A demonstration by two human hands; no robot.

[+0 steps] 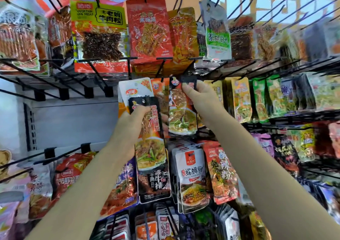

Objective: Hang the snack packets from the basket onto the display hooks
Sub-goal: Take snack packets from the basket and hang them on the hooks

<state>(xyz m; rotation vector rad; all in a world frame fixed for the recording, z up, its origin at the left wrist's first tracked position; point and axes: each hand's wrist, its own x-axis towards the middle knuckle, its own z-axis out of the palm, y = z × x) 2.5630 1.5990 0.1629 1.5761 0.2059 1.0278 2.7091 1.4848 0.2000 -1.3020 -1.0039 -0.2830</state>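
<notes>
Snack packets (151, 147) in both hands (138, 113)

**Two black-topped snack packets up at the hooks**

I see a long black-topped packet (151, 147) hanging upright, its header high and its dark base with white characters low, a food photo across the middle. A shorter matching packet (181, 109) sits just to its right, raised higher, its black header at the hook tip (162, 79); whether it is threaded on, I cannot tell.

Bright even light, blurred warped edges
</notes>
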